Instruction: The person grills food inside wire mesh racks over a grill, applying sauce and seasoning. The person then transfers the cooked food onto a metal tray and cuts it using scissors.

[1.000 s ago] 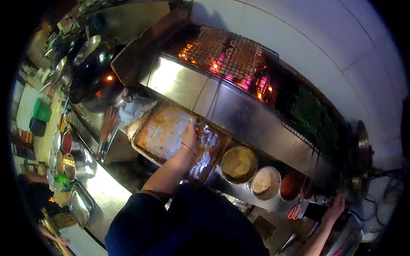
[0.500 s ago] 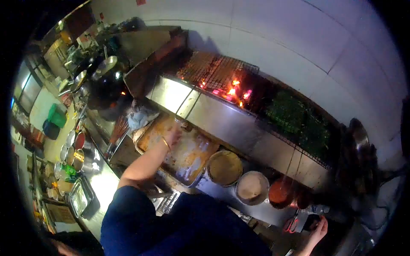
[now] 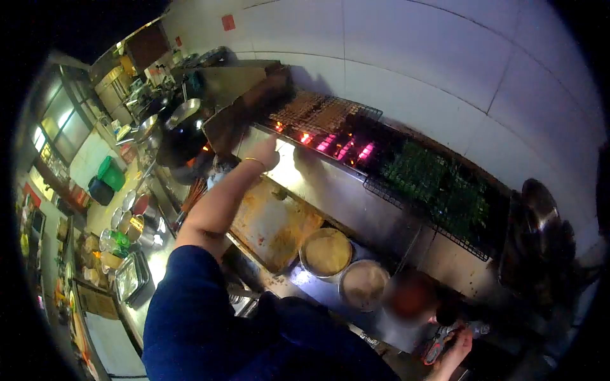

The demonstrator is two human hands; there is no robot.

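Observation:
My left hand [image 3: 268, 153] is closed above the steel ledge [image 3: 330, 181] in front of the charcoal grill; what its fingers hold, if anything, is hidden. Just beyond it, a wire grill basket [image 3: 318, 113] of brown food lies over glowing coals. At the lower right my right hand [image 3: 460, 346] has its fingers curled beside red-handled scissors [image 3: 434, 351] and a dark small container [image 3: 448, 314]; its grip is unclear. Left of it is a blurred bowl of red seasoning [image 3: 410, 298]. Another rack holds green food [image 3: 435, 184] on the grill's right part.
A stained tray [image 3: 270, 225] lies below the ledge. Beside it are a bowl of yellowish powder [image 3: 326, 252] and a pale one [image 3: 364, 284]. Left are a wok [image 3: 181, 143], metal pots [image 3: 136, 219], a steel tray [image 3: 131, 277] and a green bin [image 3: 111, 173]. Dark pans [image 3: 537, 219] stand right.
My left hand has moved from the basket's handle loop over the tray up to the ledge. My right hand has come down and left, close to the scissors. The view has shifted.

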